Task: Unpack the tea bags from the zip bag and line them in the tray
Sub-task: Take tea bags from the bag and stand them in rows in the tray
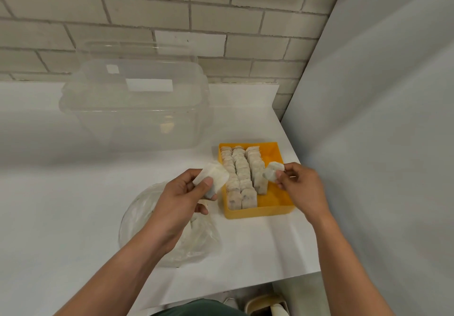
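Observation:
A yellow tray (275, 208) sits on the white counter, holding three rows of upright tea bags (242, 173); its right side is bare. My left hand (186, 195) grips a small stack of tea bags (213, 176) just left of the tray. My right hand (298, 185) pinches a single tea bag (272, 171) above the tray's right half. The clear zip bag (147, 220) lies crumpled on the counter under my left forearm, with a few tea bags faintly visible inside.
A large clear plastic container with lid (137, 109) stands at the back left against the brick wall. A grey panel (380, 119) closes off the right side. The counter's front edge (245, 283) runs below the tray.

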A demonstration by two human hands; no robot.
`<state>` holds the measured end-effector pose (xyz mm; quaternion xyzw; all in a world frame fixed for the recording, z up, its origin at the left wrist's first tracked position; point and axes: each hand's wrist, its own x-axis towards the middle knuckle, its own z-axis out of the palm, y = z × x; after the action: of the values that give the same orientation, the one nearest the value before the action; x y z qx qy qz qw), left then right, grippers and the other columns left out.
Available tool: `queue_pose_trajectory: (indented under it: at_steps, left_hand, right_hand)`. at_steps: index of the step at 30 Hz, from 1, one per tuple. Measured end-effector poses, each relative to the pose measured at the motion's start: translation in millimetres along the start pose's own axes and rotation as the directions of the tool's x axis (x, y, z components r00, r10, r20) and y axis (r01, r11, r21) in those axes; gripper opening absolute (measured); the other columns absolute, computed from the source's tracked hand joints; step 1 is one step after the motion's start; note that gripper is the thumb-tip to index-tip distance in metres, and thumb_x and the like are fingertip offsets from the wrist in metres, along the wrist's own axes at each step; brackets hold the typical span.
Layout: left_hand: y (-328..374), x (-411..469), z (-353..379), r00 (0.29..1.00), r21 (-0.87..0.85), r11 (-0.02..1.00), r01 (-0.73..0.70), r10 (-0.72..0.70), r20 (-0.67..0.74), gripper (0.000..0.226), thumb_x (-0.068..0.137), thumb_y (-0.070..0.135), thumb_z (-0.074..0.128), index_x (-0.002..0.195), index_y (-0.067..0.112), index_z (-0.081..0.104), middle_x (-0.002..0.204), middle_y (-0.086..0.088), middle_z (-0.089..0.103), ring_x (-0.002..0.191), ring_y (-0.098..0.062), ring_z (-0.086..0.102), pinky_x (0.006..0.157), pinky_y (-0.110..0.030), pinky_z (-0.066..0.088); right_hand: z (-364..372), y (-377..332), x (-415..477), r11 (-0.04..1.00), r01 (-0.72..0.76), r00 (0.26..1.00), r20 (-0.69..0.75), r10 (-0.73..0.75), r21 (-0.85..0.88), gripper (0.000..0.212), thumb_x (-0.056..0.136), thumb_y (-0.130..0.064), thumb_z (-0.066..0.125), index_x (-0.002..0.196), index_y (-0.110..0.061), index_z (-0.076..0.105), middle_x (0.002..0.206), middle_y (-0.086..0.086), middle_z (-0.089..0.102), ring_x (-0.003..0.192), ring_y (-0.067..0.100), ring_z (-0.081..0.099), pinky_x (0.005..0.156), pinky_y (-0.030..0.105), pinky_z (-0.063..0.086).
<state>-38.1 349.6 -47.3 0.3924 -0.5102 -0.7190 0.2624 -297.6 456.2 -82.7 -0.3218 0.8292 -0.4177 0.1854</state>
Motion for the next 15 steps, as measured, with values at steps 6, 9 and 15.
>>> queue_pose_trajectory:
  at_steps: [6,9,15]
  left_hand:
    - [1,-2,4,1.0,0.001,1.0,0.011,-0.011,0.015,0.014,0.102,0.015,0.063,0.113,0.014,0.072,0.098,-0.005,0.08,0.1,-0.022,0.077,0.058,-0.025,0.054]
    - [1,-2,4,1.0,-0.033,0.999,0.017,-0.017,0.021,0.017,0.102,0.016,0.063,0.117,0.014,0.07,0.105,-0.006,0.08,0.103,-0.02,0.077,0.069,-0.024,0.059]
    - [-2,-1,1,0.999,-0.181,0.983,0.035,-0.034,0.011,0.018,0.101,0.01,0.062,0.118,0.003,0.068,0.111,-0.015,0.078,0.108,-0.025,0.076,0.087,-0.025,0.062]
  right_hand:
    - [11,18,13,0.96,-0.063,0.959,0.249,0.133,-0.271,0.01,0.096,-0.018,0.068,0.088,-0.023,0.07,0.077,0.002,0.075,0.067,0.012,0.074,0.076,0.033,0.062]
    - [22,21,18,0.918,-0.033,0.959,0.246,0.14,-0.394,0.008,0.095,-0.019,0.067,0.089,-0.022,0.071,0.084,0.004,0.074,0.079,0.022,0.074,0.079,0.04,0.062]
    - [33,23,20,0.89,-0.054,0.978,0.154,0.138,-0.453,0.023,0.09,-0.027,0.073,0.113,-0.021,0.071,0.106,0.004,0.074,0.099,0.026,0.068,0.086,0.036,0.056]
